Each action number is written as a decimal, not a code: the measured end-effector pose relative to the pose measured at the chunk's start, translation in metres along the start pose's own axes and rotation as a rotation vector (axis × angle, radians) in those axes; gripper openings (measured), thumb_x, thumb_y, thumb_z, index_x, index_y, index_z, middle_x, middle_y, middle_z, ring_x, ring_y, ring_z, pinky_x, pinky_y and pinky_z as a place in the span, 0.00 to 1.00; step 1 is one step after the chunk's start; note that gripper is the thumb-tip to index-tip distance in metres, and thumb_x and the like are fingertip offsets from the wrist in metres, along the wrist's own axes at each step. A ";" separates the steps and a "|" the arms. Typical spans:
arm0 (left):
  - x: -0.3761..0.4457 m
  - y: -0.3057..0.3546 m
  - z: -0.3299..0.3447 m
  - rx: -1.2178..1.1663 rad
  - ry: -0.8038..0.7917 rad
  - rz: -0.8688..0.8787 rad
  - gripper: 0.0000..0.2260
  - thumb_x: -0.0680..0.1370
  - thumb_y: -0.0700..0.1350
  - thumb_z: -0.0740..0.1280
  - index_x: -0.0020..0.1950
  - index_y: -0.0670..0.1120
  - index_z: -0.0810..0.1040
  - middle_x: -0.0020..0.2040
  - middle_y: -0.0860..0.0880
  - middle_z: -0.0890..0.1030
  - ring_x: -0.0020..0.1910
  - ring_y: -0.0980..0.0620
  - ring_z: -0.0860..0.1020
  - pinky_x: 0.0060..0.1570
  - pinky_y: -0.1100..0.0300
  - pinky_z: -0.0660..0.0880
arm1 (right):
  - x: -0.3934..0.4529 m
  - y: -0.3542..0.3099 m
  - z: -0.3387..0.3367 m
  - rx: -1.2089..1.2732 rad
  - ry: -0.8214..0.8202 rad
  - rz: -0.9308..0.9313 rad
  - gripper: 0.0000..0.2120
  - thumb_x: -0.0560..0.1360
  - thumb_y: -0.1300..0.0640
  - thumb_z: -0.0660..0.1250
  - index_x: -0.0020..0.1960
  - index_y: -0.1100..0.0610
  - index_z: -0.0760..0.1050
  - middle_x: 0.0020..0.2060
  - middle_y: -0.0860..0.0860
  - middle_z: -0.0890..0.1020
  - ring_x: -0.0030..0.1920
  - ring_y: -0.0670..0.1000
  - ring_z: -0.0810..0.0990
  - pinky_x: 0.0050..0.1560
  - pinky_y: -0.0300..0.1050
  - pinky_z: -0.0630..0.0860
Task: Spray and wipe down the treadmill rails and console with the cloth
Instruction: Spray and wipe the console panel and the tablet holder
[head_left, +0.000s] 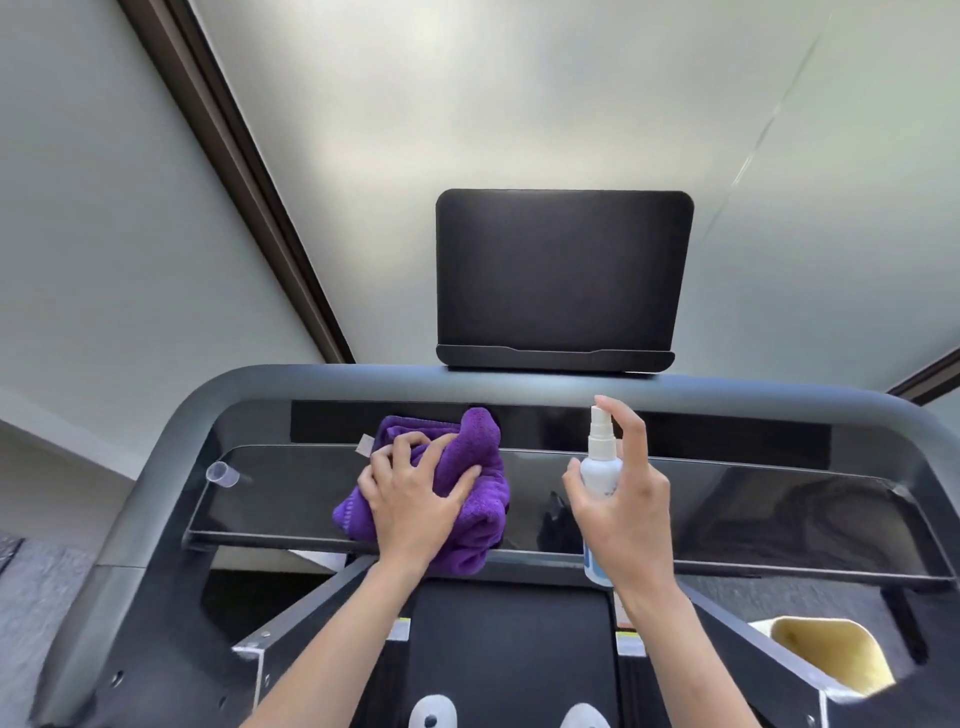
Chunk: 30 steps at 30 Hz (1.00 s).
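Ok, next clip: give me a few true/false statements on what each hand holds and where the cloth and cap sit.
1. The left hand grips a crumpled purple microfibre cloth on the glossy black console panel. True.
2. The right hand holds a yellow sponge. False: it holds a small white spray bottle, forefinger on the nozzle.
3. A clear plastic cap lies at the panel's left end. True.
4. The cloth covers the dark upright screen. False: the screen is uncovered.

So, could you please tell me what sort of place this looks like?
Probably a gym or home workout room: a treadmill console with a dark screen above it, its belt below, and frosted window panels beyond.
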<state>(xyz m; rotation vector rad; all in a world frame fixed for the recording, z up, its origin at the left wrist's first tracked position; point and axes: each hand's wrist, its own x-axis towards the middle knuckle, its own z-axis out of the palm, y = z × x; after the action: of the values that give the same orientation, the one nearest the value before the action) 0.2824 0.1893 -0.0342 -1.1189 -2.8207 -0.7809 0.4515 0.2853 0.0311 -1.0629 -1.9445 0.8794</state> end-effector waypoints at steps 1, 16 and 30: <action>-0.003 0.013 0.006 0.008 0.009 0.008 0.19 0.71 0.61 0.72 0.59 0.55 0.81 0.56 0.50 0.77 0.57 0.44 0.72 0.57 0.44 0.66 | 0.001 0.005 -0.007 0.010 0.001 0.003 0.31 0.73 0.68 0.70 0.68 0.44 0.66 0.22 0.43 0.64 0.23 0.48 0.64 0.38 0.41 0.76; -0.028 0.168 0.084 -0.015 0.070 0.049 0.23 0.69 0.63 0.72 0.62 0.59 0.77 0.55 0.49 0.73 0.53 0.43 0.72 0.53 0.45 0.67 | 0.014 0.088 -0.125 -0.012 0.132 0.159 0.32 0.73 0.68 0.70 0.67 0.41 0.66 0.24 0.52 0.71 0.24 0.52 0.70 0.31 0.47 0.75; -0.072 0.312 0.145 -0.091 -0.052 0.233 0.19 0.71 0.61 0.71 0.61 0.59 0.78 0.56 0.48 0.75 0.53 0.42 0.73 0.53 0.44 0.69 | -0.003 0.131 -0.214 -0.122 0.339 0.264 0.29 0.72 0.67 0.71 0.67 0.46 0.67 0.32 0.48 0.75 0.29 0.54 0.76 0.34 0.50 0.76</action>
<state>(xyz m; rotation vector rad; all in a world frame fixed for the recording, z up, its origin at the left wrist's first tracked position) 0.5621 0.4018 -0.0352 -1.4680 -2.6505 -0.8782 0.6822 0.3838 0.0274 -1.4628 -1.6140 0.6693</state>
